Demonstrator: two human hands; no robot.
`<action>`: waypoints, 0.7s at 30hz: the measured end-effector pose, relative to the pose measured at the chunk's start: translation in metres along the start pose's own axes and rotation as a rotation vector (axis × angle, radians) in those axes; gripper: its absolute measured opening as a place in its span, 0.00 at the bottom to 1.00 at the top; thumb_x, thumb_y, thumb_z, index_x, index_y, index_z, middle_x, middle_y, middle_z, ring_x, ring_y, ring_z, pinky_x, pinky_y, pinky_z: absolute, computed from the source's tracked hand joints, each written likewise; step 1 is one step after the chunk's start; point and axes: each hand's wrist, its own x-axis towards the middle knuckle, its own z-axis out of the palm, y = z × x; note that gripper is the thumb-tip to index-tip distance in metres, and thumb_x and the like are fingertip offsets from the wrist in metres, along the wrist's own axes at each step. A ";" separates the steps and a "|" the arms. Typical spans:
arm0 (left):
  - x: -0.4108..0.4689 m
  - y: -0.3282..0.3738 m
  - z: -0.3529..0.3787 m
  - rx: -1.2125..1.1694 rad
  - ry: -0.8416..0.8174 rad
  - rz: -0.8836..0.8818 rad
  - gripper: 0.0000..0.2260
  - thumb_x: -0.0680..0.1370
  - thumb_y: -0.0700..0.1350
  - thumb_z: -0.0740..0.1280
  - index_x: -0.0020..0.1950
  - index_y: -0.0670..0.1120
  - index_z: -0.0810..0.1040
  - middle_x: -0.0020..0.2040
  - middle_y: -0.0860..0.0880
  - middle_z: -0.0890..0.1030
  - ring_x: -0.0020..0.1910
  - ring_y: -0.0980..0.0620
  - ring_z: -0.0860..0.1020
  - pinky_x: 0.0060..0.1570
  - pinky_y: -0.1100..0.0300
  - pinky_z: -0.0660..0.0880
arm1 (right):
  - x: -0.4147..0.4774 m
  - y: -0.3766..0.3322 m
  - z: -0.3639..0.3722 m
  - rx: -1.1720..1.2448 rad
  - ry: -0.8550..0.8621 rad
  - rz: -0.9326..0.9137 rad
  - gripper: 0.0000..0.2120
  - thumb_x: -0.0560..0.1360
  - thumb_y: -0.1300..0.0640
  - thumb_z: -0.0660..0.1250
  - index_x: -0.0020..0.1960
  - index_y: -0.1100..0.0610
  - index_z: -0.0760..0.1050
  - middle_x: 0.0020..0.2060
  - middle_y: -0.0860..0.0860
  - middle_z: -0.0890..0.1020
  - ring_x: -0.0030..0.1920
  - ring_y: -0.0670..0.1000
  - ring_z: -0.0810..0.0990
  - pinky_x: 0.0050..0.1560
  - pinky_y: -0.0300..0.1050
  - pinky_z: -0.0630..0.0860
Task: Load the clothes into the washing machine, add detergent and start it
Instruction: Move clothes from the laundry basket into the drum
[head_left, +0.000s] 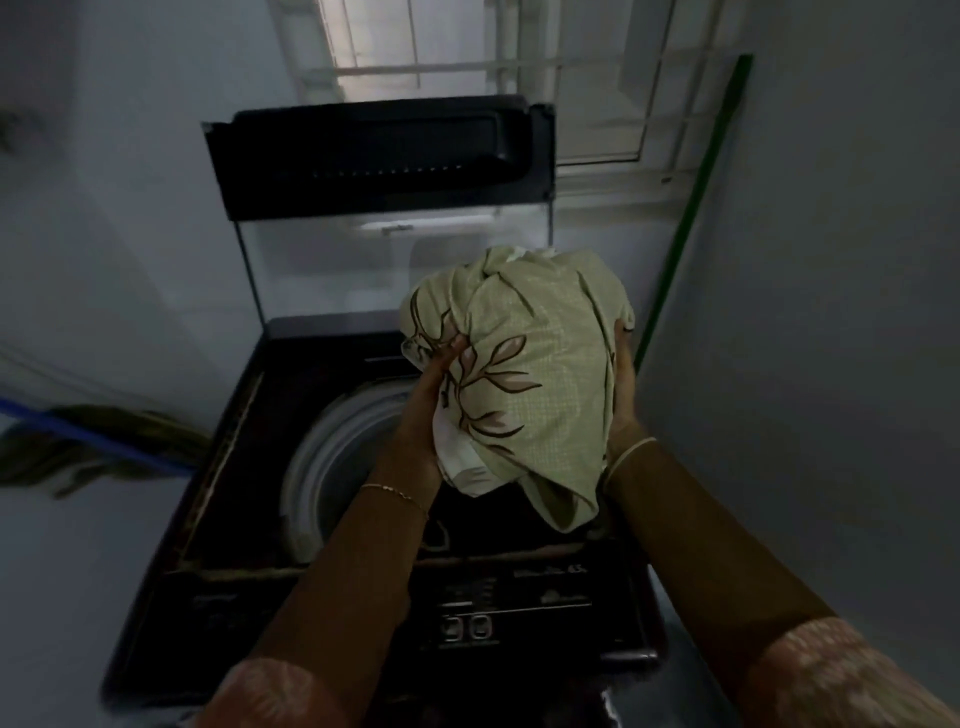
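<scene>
A bundled pale green cloth with a brown flower print hangs above the open drum of a dark top-loading washing machine. My left hand grips the bundle's left side, with fingers dug into the fabric. On the bundle's right side my right hand holds it, fingers curled over the fabric edge. The machine's lid stands raised at the back. Its control panel faces me along the front. No detergent is in view.
White walls close in on both sides. A green pole leans in the right corner beside a barred window. A broom with a blue handle lies left of the machine.
</scene>
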 end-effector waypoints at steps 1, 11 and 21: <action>-0.001 0.010 -0.014 0.027 0.027 -0.001 0.16 0.67 0.53 0.64 0.41 0.44 0.87 0.45 0.45 0.86 0.44 0.48 0.84 0.49 0.53 0.78 | 0.007 0.015 0.006 -0.024 0.004 -0.002 0.23 0.80 0.40 0.49 0.59 0.54 0.74 0.48 0.53 0.82 0.46 0.51 0.83 0.50 0.44 0.78; 0.016 0.042 -0.147 0.365 0.279 -0.144 0.19 0.82 0.54 0.54 0.47 0.49 0.83 0.41 0.52 0.84 0.48 0.51 0.77 0.43 0.60 0.76 | 0.038 0.138 0.010 -0.174 0.149 0.175 0.36 0.72 0.31 0.56 0.72 0.51 0.67 0.67 0.58 0.73 0.65 0.60 0.72 0.70 0.61 0.65; 0.032 0.028 -0.193 0.263 0.233 -0.403 0.16 0.82 0.52 0.55 0.48 0.46 0.79 0.39 0.47 0.86 0.47 0.47 0.79 0.48 0.53 0.73 | 0.064 0.177 -0.029 -0.300 0.266 0.235 0.29 0.80 0.40 0.49 0.74 0.55 0.64 0.69 0.56 0.71 0.66 0.58 0.71 0.70 0.54 0.65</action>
